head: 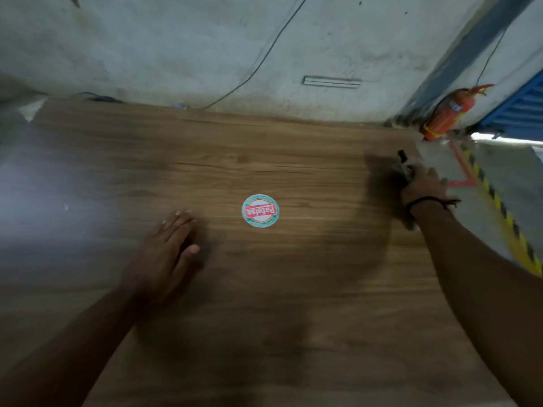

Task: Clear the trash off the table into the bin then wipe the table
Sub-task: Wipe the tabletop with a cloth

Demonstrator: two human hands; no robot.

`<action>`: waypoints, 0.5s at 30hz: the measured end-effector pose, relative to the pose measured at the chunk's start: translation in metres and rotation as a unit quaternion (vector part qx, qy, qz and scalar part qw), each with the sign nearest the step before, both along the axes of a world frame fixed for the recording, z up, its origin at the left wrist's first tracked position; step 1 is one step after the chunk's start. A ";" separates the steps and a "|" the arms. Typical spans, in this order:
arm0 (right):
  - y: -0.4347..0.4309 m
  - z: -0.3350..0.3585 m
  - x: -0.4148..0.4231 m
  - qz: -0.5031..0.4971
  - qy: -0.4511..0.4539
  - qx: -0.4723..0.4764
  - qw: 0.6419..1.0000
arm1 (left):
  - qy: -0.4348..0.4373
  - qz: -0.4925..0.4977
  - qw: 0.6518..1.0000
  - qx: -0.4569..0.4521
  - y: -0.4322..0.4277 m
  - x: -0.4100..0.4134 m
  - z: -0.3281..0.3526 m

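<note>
A wooden table (264, 289) fills the view. My right hand (423, 186) is at the table's far right edge, gripping a crumpled grey cloth (404, 165) that sticks out past the fingers; the image is blurred there. Flat on the wood left of centre rests my left hand (169, 251), fingers straight and holding nothing. A round sticker (260, 210) with red lettering and a teal rim sits on the tabletop between the two hands. No bin is in view.
A grey concrete wall (205, 54) with a hanging black cable stands behind the table. A red fire extinguisher (449, 113) leans in the far right corner. Yellow-black hazard tape (505, 218) runs along the floor right of the table.
</note>
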State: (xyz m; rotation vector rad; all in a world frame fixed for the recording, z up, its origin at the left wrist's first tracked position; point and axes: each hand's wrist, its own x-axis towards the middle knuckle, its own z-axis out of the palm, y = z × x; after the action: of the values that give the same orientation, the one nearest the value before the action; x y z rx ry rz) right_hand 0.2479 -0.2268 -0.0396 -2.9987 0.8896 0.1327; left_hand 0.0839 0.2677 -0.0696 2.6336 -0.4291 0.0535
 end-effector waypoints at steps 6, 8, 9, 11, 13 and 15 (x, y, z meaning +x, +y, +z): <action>0.003 -0.017 -0.004 -0.035 0.029 0.022 0.999 | 0.003 0.022 0.999 0.034 -0.003 -0.004 -0.002; 0.028 -0.015 0.004 -0.025 0.031 0.025 0.999 | -0.002 0.024 0.999 0.027 -0.004 -0.004 -0.001; 0.045 -0.014 0.007 -0.019 0.036 0.026 0.999 | -0.003 0.026 0.999 0.025 -0.004 -0.005 -0.001; 0.082 -0.015 0.014 0.021 0.041 0.022 0.999 | -0.012 0.027 0.999 0.024 -0.005 -0.006 -0.002; 0.123 -0.020 0.016 0.069 0.035 0.049 0.996 | -0.015 0.023 0.999 0.023 -0.004 -0.006 -0.002; 0.170 -0.022 0.014 0.115 0.020 0.065 0.991 | -0.015 0.018 1.000 0.020 -0.003 -0.005 -0.003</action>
State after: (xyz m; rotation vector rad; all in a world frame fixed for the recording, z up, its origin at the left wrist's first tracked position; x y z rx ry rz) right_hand 0.2621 -0.0564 -0.0615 -2.9738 0.5115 0.2432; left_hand 0.0790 0.2647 -0.0729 2.6832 -0.3962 0.0967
